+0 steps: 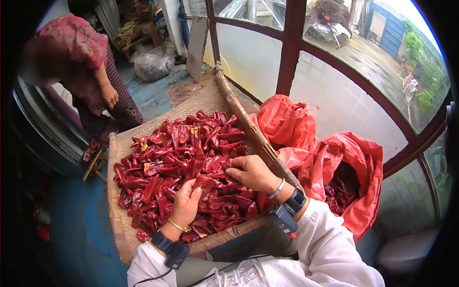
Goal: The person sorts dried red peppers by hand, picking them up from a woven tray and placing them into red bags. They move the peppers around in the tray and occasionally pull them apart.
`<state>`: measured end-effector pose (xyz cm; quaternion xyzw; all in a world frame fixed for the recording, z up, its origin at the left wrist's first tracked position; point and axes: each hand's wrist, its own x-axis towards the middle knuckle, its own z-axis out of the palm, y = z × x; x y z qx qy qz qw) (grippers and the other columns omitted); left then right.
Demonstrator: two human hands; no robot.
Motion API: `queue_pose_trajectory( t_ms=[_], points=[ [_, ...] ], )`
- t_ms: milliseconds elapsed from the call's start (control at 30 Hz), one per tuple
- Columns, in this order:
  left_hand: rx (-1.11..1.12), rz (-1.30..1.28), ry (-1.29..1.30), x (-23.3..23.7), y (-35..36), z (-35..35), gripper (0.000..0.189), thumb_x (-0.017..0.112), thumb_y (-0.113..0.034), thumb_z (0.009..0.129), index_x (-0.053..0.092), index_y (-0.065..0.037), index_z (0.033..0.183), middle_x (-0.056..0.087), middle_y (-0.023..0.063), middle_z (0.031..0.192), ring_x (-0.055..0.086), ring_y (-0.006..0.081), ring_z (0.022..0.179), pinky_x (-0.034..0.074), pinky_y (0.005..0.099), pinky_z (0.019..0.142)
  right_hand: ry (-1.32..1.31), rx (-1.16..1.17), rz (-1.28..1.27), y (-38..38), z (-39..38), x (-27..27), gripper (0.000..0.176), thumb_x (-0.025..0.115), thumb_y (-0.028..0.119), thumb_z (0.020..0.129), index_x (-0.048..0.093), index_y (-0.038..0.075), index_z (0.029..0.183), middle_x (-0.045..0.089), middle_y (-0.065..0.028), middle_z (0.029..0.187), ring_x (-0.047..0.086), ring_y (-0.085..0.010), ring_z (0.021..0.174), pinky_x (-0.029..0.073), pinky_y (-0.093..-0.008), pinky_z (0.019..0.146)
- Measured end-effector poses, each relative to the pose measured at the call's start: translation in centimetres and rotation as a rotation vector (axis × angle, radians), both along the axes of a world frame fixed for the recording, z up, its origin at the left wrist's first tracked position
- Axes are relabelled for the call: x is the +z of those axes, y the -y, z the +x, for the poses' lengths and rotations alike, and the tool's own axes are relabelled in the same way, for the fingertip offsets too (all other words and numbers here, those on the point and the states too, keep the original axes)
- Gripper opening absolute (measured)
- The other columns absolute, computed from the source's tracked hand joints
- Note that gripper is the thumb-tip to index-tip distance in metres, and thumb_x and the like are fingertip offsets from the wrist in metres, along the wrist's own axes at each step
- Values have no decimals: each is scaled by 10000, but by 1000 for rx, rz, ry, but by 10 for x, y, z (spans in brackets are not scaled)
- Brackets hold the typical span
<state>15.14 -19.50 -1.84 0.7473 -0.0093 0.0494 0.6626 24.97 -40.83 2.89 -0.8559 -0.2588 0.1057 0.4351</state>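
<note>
A heap of dried red chili peppers fills the shallow woven basket in front of me. My left hand is closed around a wide red chili pepper at the near side of the heap. Just right of it, my right hand has its fingers curled together over the peppers, close to the basket's right rim. What its fingertips hold, if anything, I cannot make out. Both wrists wear a bangle and a strapped black device.
An open red bag holding dark red peppers stands right of the basket, beside another red bag. At the left, another person bends over. A clear plastic bag and a board stand farther back, near framed windows.
</note>
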Motion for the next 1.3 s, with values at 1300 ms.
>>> queue_pose_trajectory(
  t_ms=[1300],
  points=[
    [-222, 677, 199, 11, -1, -4, 235, 615, -100, 798, 627, -35, 1023, 576, 234, 1067, 580, 367, 954, 467, 373, 834, 539, -746, 317, 154, -45, 3, 126, 647, 21, 758, 619, 23, 881, 625, -120, 718, 632, -211, 629, 492, -285, 557]
  ],
)
